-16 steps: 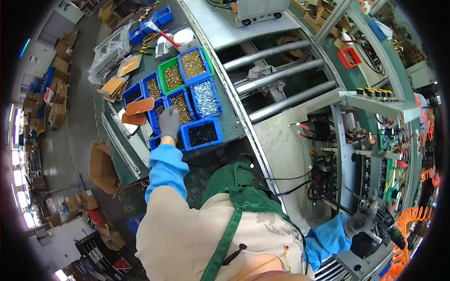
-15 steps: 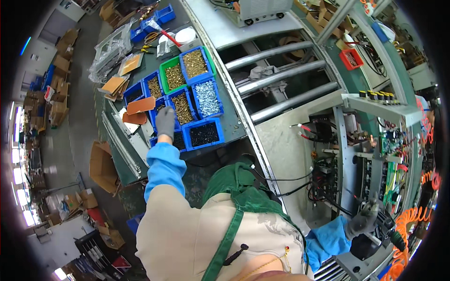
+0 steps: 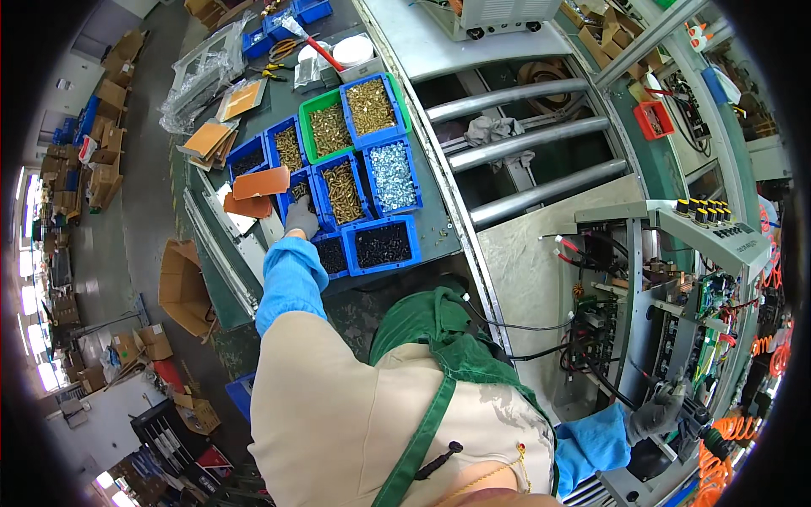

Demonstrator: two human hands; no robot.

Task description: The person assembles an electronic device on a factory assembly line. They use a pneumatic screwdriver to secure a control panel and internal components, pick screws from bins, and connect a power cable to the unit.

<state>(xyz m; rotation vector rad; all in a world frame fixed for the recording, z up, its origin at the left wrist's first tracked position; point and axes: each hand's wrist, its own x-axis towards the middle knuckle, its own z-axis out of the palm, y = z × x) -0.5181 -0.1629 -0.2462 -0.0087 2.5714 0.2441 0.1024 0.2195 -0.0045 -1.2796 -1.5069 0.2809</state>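
At the near side of the dark green workbench [image 3: 435, 242], I have the grey-gloved left hand [image 3: 301, 218] reaching into a small blue plastic bin [image 3: 313, 199] of loose brass-coloured metal fasteners [image 3: 300, 189]. Its fingertips dip among the pieces and are partly hidden, so I cannot tell whether they are pinched on one. Flat orange-brown sheets [image 3: 262, 182] lie just beside that bin on its left; a larger blue bin of brass-coloured screws [image 3: 364, 199] stands against its right.

I judge each fastener light, hard and stiff, in no danger of breaking, but smooth and small enough to slip through a glove. I would hold one between thumb and forefinger, across its widest part.

Far off to my right, the grey-gloved right hand [image 3: 655, 416] is at a dark handheld tool [image 3: 694, 416]; I cannot make out whether its fingers wrap it.

As for writing, small dark print shows on the light-grey sloped metal panel [image 3: 714, 239] with yellow-topped black knobs [image 3: 703, 210]. I can read no label or brand on the bins.
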